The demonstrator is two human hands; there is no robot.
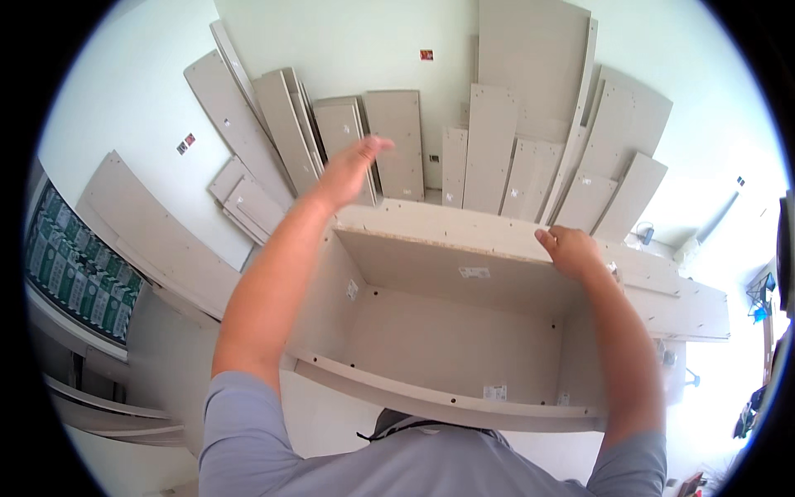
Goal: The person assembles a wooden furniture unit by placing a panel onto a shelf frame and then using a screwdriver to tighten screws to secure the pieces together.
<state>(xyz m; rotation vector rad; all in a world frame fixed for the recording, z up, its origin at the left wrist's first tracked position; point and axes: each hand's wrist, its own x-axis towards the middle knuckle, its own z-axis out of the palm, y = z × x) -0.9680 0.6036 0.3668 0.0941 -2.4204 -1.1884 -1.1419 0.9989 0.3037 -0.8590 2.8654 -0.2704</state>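
A beige board box point(447, 340), like a cabinet carcass, lies with its open side up in front of my body. Small white labels and dark holes show on its inner walls. Along its far side runs a pale board point(447, 228) with a rough, chipped edge. My right hand point(571, 250) grips the far edge near the right corner, thumb pointing left, its other fingers partly hidden. Above the far left corner, my left hand point(352, 172) is raised off the box. It looks open with nothing in it, slightly blurred by motion.
Several beige panels point(492, 149) lean against the far wall. A long panel point(161, 228) rests at the left, close to a green-and-white patterned sheet point(83, 263). More boards point(687, 308) jut out right of the box. Cables and tools point(760, 298) lie at the far right.
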